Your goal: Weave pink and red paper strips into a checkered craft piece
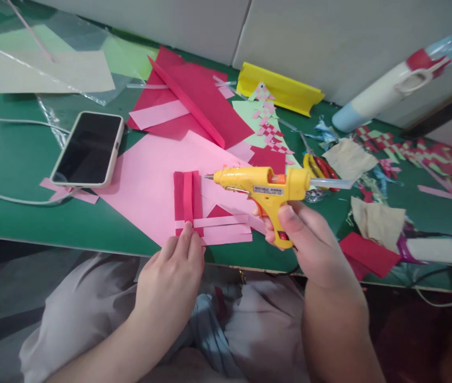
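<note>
My right hand [309, 234] is closed around the handle of a yellow glue gun [266, 181], whose nozzle points left, just beside the red paper strips. A clear glue stick [329, 183] sticks out of its back end. With its fingers held together, my left hand [178, 266] presses down on the lower end of a bright red paper strip [187, 194]. That strip lies on a darker red piece [179, 191]. Light pink strips [226, 220] cross it, reaching rightward. Underneath spreads a large pink sheet [142, 181]; my fingertips partly hide where the strips meet.
On the green table [10, 154], a phone [88, 149] lies at left with white cables. Behind are red sheets [210, 96], a yellow folded paper [277, 88], woven paper pieces [269, 130] and scissors [317, 165]. A white bottle [381, 93] and cloth pouches [349, 158] are at right.
</note>
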A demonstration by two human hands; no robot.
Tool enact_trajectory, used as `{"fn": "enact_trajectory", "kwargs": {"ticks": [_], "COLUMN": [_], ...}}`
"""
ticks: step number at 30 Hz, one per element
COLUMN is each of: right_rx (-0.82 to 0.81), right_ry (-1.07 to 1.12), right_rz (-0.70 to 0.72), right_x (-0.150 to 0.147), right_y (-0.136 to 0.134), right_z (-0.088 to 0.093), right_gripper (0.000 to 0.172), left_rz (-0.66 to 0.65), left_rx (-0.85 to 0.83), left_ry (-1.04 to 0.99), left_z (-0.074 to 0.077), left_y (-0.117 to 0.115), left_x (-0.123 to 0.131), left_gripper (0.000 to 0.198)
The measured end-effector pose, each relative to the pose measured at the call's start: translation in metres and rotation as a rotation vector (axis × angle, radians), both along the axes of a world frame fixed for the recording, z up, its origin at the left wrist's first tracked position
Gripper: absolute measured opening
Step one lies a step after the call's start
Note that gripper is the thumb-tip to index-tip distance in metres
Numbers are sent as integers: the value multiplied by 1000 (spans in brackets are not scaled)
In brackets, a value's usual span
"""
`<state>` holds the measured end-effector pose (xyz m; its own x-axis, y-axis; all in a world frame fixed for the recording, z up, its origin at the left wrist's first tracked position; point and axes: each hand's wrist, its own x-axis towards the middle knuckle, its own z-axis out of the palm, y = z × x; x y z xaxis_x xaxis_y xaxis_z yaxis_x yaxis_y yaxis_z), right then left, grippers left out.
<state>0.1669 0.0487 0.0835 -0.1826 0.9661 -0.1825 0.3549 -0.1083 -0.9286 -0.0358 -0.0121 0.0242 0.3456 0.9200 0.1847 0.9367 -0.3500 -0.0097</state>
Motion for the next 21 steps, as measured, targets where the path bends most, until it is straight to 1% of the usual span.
{"fn": "enact_trajectory", "kwargs": {"ticks": [3,7,13,16,21], "right_rx": [-4,13,-18,-46,-58], "right_ry": [-14,-12,69,111,221], "right_rz": [12,-20,-104,-143,-179], "right_x": [2,4,16,26,39], "right_y": [-1,-4,-14,-20,-22], "right_z": [2,6,13,17,17], "right_gripper": [34,37,39,35,34], "left_rz": [-4,-3,-5,10,30], "left_rx": [1,64,110,115,131], "left_ry": [27,33,37,59,66], "left_z": [-1,0,2,2,0], "left_y": [1,2,4,4,4], "left_x": [2,4,6,8,12], "left_gripper": [31,30,26,27,31]}}
